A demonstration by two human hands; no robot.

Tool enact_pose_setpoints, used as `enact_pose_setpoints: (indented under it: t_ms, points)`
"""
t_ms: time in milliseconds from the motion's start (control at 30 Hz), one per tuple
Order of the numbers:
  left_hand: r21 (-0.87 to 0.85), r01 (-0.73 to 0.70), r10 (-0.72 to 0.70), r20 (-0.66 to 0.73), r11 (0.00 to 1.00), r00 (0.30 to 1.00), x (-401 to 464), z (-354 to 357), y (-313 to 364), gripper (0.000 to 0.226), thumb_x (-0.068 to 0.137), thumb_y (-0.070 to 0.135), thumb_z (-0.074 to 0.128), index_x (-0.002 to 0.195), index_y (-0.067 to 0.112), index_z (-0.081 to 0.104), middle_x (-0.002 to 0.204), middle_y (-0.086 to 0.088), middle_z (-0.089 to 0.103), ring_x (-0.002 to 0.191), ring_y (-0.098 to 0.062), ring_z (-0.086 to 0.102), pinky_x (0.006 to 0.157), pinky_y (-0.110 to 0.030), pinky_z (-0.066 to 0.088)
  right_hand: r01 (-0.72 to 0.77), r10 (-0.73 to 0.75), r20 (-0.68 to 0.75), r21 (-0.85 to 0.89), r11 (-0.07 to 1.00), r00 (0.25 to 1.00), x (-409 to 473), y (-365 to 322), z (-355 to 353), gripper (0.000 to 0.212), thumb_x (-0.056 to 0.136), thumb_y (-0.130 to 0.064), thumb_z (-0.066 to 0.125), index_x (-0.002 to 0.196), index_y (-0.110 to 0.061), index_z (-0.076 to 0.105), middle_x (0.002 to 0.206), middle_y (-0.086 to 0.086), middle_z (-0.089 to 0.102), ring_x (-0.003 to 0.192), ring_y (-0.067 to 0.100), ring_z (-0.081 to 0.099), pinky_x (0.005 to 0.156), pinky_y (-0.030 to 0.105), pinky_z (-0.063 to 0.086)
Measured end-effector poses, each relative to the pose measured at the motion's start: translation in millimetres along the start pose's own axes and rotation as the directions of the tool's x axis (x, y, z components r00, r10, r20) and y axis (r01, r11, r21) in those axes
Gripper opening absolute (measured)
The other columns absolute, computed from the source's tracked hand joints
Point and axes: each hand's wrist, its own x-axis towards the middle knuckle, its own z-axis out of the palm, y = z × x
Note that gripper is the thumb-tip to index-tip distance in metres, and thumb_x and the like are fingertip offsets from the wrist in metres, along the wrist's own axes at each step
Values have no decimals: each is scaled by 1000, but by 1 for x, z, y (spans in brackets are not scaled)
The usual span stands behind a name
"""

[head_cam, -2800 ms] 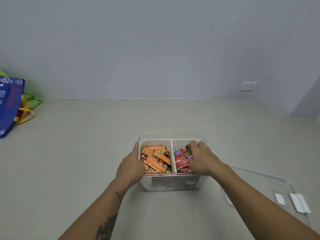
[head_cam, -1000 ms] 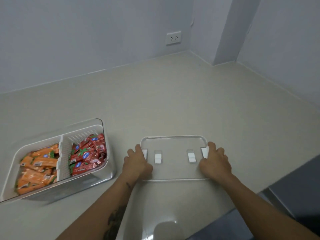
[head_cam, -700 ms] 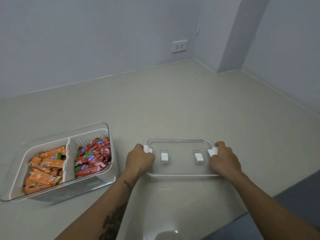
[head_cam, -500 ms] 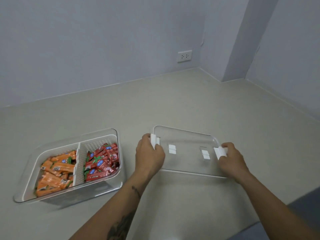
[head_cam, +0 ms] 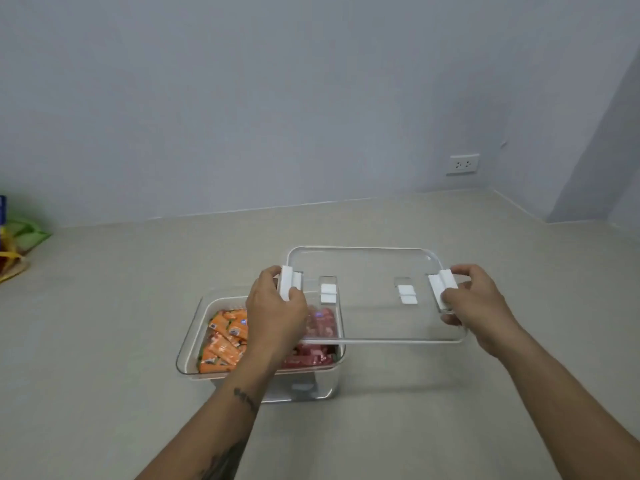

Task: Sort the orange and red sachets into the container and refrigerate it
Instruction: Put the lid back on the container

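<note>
1. The counter (head_cam: 104,341) lies bare around the tub (head_cam: 194,337): open surface to its left, right and near side, and a broad stretch behind it up to the wall (head_cam: 311,98).
2. The wall meets the counter along the far edge; on the right the counter ends at a corner, with a socket (head_cam: 462,164) on the wall above it. At the far left edge sit some bags (head_cam: 14,237), well apart from the tub.
3. The tub stands on the counter, open at the top, its rim clear of my arms on the left and near sides.
4. Inside, orange sachets (head_cam: 225,341) fill the left compartment and red sachets (head_cam: 311,351) fill the right one.
5. I hold the clear lid (head_cam: 374,268) up off the counter, roughly level, its left end over the tub's right compartment and its right end hanging out past the tub over bare counter.
6. My left hand (head_cam: 277,317) is closed on the lid's left end, thumb on the white clip (head_cam: 289,285), fingers curled under; the forearm crosses above the tub's near rim.
7. My right hand (head_cam: 478,306) grips the right end the same way, thumb on the right clip (head_cam: 443,289), wrist angled in from the near right.
8. Two more white clips (head_cam: 328,294) sit along the lid between my hands.
</note>
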Motion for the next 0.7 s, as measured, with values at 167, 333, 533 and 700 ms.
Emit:
enact_pose_setpoints:
  t_ms: [167,333,533,700]
  points:
    - [145,41,-27,-102,989,994,17,-70,-51,33,87,20,56,120,22,59,112,2,61,98,-18,60,78,-27,51,210,-176,167,-217,953,970,-36,-19,75,38,86,-10,56,118,-28,49,84,4,60,71,24,65,70,47,60]
    - [197,88,-62,-132,976,989,25,-108,-89,30,86,16,60,115,20,58,111,1,62,96,-17,57,81,-31,49,299,-215,253,-363,883,943,-55,-14,129,41,87,-17,57,125,-28,48,88,1,63,74,20,61,57,29,43]
    - [264,57,-25,-123,963,992,33,-110,-101,33,85,14,60,117,18,54,113,-1,59,103,-22,54,88,-36,48,317,-244,207,-502,805,948,-62,-15,152,49,87,-19,60,134,-25,46,109,6,63,89,26,56,70,31,42]
    - [306,79,-49,-104,949,993,35,-107,-109,34,85,19,61,118,19,52,113,-2,57,101,-23,54,87,-42,53,348,-271,218,-559,753,938,-65,-12,157,51,89,-19,59,138,-21,44,122,8,59,93,20,47,79,30,41]
